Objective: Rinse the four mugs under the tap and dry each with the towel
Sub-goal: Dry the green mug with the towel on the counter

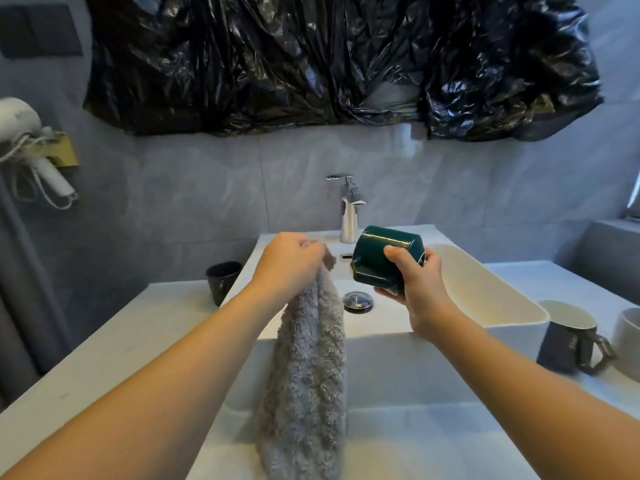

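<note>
The right hand (420,289) is curled round a dark green mug (386,259), thumb on the side facing the camera and fingers under it near the rim, so the mug lies tipped on its side with its base turned up and away and its handle towards the left. The left hand (291,259) pinches the top edge of a grey fluffy towel (308,375) in bunched fingers; the cloth hangs straight down from the grip, over the front wall of the white basin (485,320) and past the counter edge. Both hands are held above the basin, apart from each other, the mug just in front of the chrome tap (349,209) and hiding its base on the right side. No water can be seen at the spout. Between the two hands, low in the bowl, the round metal drain plug (358,300) shows, partly edged by the towel. Outward on the pale counter (104,348), a black mug (221,280) stands upright to the left of the basin, close against its outer wall. To the right stands a dark grey mug (568,341) with a pale inside and its handle facing right; just beside it is a white mug (628,341) cut off by the frame edge. What these mugs hold cannot be told. A white hair dryer (31,140) hangs on the left wall, and black plastic sheeting (329,60) covers the wall above the tap.
</note>
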A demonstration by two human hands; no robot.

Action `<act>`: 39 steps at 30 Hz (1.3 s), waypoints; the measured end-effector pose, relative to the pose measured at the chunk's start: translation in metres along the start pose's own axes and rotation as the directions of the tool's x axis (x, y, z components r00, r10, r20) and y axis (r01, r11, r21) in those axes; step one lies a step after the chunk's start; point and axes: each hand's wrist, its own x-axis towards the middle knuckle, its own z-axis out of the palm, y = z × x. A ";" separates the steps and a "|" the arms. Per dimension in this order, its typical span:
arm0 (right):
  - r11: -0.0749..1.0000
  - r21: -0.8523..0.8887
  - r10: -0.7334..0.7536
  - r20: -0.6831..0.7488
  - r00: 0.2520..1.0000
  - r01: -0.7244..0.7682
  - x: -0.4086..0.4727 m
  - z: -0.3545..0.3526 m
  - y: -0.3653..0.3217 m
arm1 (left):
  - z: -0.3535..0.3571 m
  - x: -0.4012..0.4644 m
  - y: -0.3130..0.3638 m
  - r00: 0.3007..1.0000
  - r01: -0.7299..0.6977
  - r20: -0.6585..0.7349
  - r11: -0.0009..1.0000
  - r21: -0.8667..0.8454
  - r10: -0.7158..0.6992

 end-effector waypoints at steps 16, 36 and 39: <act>0.978 -0.018 -0.206 0.100 0.974 0.208 -0.005 -0.002 0.007 | 0.040 -0.018 0.000 0.977 0.167 0.194 0.883 -0.439 -0.088; 0.926 -0.366 0.025 0.291 0.956 0.087 0.004 -0.014 0.007 | 0.042 -0.010 -0.030 0.888 -0.448 -0.136 0.893 -0.043 0.439; 0.928 -0.346 -0.058 0.230 0.971 0.137 0.003 -0.013 0.010 | 0.046 -0.010 -0.029 0.900 -0.425 -0.151 0.899 -0.105 0.408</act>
